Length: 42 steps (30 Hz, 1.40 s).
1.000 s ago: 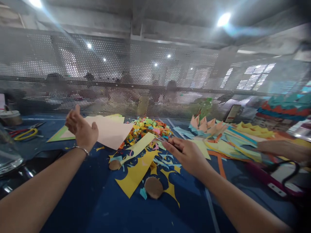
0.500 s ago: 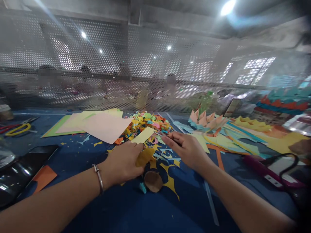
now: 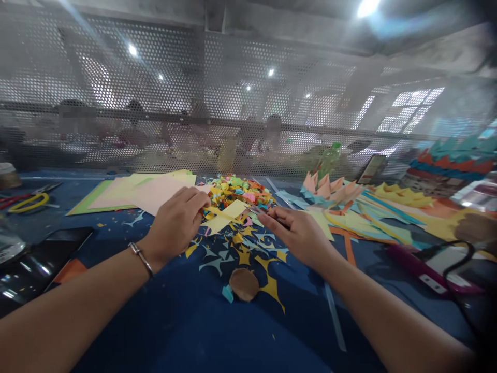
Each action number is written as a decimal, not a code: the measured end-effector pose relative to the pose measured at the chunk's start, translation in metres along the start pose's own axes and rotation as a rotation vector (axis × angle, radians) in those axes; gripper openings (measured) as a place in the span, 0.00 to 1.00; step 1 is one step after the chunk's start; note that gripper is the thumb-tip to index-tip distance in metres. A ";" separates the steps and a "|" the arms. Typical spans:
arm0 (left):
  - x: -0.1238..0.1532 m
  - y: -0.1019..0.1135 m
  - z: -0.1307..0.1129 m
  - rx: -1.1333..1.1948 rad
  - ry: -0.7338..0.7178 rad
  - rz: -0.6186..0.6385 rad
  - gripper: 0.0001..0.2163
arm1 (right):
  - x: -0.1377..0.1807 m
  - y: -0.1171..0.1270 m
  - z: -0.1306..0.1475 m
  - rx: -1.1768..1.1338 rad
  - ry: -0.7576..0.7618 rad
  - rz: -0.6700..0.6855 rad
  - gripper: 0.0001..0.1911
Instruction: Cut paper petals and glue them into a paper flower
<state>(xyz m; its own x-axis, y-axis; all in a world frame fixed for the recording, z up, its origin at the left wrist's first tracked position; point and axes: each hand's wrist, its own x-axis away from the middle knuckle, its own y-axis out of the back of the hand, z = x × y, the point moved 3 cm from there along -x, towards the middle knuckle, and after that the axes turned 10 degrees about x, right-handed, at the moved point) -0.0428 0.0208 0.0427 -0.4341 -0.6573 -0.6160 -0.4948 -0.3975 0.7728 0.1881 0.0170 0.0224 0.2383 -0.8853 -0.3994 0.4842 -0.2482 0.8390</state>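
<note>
The left hand (image 3: 176,224) pinches a pale yellow paper (image 3: 227,216) between thumb and fingertips, holding it just above the blue tabletop (image 3: 163,316). The right hand (image 3: 300,235) is closed around small scissors (image 3: 256,209), whose tips point at the paper's right edge. Behind the paper lies a heap of colourful scraps (image 3: 238,189). Pastel sheets (image 3: 128,194) lie to the left, and a brown disc (image 3: 244,284) sits nearer.

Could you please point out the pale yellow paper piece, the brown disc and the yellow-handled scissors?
pale yellow paper piece (image 3: 229,215), head view, its flat middle.
brown disc (image 3: 244,284), head view, centre of its face.
yellow-handled scissors (image 3: 43,197), head view, yellow handle loop.
</note>
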 end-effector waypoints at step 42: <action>0.031 -0.038 -0.065 0.329 0.083 0.504 0.08 | 0.002 -0.019 -0.013 0.411 -0.052 0.293 0.22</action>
<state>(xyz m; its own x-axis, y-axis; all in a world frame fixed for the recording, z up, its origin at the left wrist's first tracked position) 0.0114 -0.0262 0.0035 -0.6218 -0.7662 -0.1620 -0.4558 0.1859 0.8705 0.1908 0.0248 0.0009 0.2668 -0.9568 -0.1155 0.0297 -0.1116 0.9933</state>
